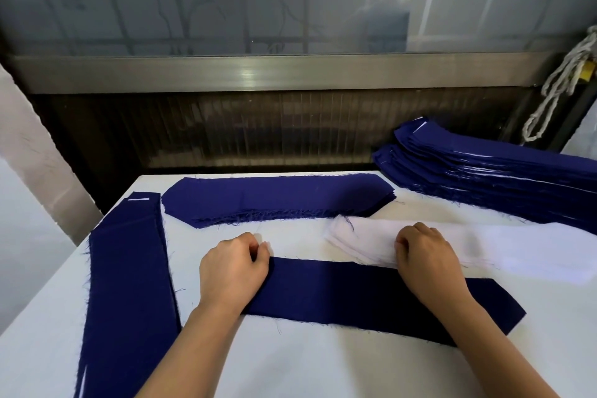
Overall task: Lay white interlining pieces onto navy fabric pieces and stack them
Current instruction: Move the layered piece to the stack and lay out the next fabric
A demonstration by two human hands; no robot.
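Observation:
A single navy fabric piece (pixel 349 291) lies flat in front of me on the white table (pixel 290 365). My left hand (pixel 232 268) rests on its left end with fingers curled; whether it pinches the edge is unclear. My right hand (pixel 423 255) has its fingers curled into the near edge of a stack of white interlining pieces (pixel 504 249) lying just behind the navy piece.
A pile of navy pieces (pixel 274 197) lies further back at the centre. A long navy stack (pixel 129 284) runs along the left table edge. A tall navy stack (pixel 484 174) sits at the back right, under a hanging rope (pixel 559 84). A window wall stands behind.

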